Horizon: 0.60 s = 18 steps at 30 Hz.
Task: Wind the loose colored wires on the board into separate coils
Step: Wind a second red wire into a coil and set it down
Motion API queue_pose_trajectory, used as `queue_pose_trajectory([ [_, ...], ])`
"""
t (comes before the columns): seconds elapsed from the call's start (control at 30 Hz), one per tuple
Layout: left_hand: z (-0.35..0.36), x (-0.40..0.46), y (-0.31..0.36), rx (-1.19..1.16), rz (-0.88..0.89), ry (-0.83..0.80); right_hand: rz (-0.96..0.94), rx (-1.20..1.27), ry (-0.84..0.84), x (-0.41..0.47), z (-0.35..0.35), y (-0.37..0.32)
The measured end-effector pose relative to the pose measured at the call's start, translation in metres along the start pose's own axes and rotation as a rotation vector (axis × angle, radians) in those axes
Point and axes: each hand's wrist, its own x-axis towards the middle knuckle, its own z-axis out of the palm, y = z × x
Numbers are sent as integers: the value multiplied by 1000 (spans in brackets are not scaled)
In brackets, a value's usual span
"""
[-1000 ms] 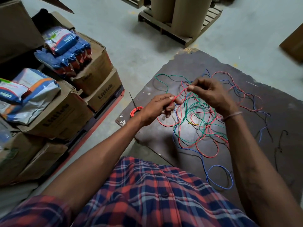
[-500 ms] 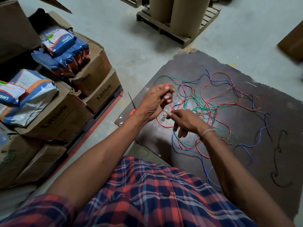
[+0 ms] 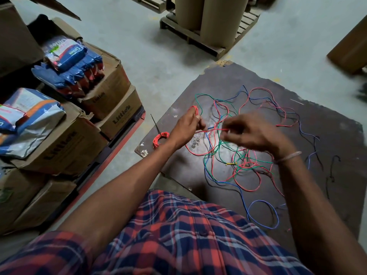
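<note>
Now your right hand is back up and to the right of your left hand; half a second ago it sat lower, just below the left and nearer you. It's blurred, but its fingertips pinch the red wire. That stretch between the hands runs roughly level, left to right, pulled fairly straight where it hung slack before. Your left hand has barely shifted. It is curled, with a few red turns wrapped over its raised fingers, the small loop standing upright at the far end of the hand.

From your left hand more red wire drops to the board and curves away to the right into the tangle. That tangle of red, green and blue wire lies mid-board, spread from far to near, looser on its far side than a second ago. A blue loop lies flat at the near edge, close to your shirt. A black wire trails near-to-far along the right side, apart from the rest.

A finished red coil lies flat at the board's left corner, just left of your left wrist, touching a thin black stick that points away from you.

Boxes with packets on top stand to the left.
</note>
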Motion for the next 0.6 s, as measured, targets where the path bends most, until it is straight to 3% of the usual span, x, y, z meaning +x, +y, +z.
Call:
queue_pose_trajectory([
  [0.17,5,-20,5,-274,-196,-195,-45,492,375,10,-38,24],
  [0.4,4,-39,23,-538,-185,-289,115,478,659,56,-3,60],
  [0.5,2,-42,30,-713,-190,-306,215,426,649,65,18,74],
  [0.6,0,-42,37,-831,-200,-324,281,402,447,68,48,79],
])
